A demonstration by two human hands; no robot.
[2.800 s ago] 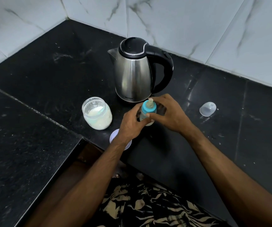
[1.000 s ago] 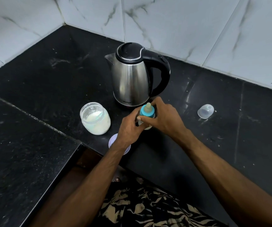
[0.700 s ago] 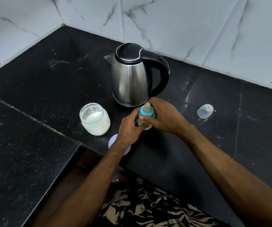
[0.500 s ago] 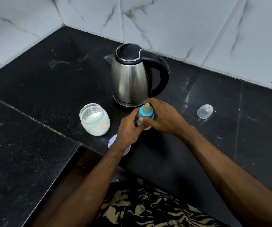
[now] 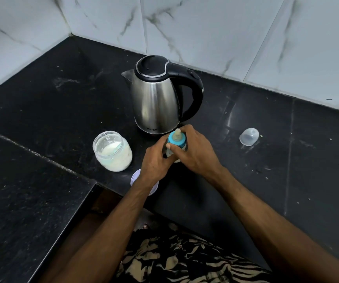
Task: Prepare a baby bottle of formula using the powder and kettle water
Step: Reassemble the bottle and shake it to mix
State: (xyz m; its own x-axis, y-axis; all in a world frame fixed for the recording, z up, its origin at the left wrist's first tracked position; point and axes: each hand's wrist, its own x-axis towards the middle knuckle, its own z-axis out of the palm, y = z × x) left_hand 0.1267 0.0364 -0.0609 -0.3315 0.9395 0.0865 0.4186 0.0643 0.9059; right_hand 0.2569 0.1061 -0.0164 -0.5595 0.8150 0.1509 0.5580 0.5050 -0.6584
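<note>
While standing on table (image 5: pixel 246 201) just before kettle (image 5: pixel 156 101), baby bottle (image 5: pixel 176 144) sits in both grips: left hand (image 5: pixel 156 160) and right hand (image 5: pixel 195 153) curled round it. Left of kettle, open jar (image 5: pixel 112 151) holds white powder.

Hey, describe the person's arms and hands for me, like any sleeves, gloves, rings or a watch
Both forearms are bare as far up as the view shows, with no sleeves in the frame. The left hand and right hand wear no gloves, and no rings, watch or bracelet show on the visible sides. Below the arms, a dark garment with a beige leaf-like print is visible.
</note>
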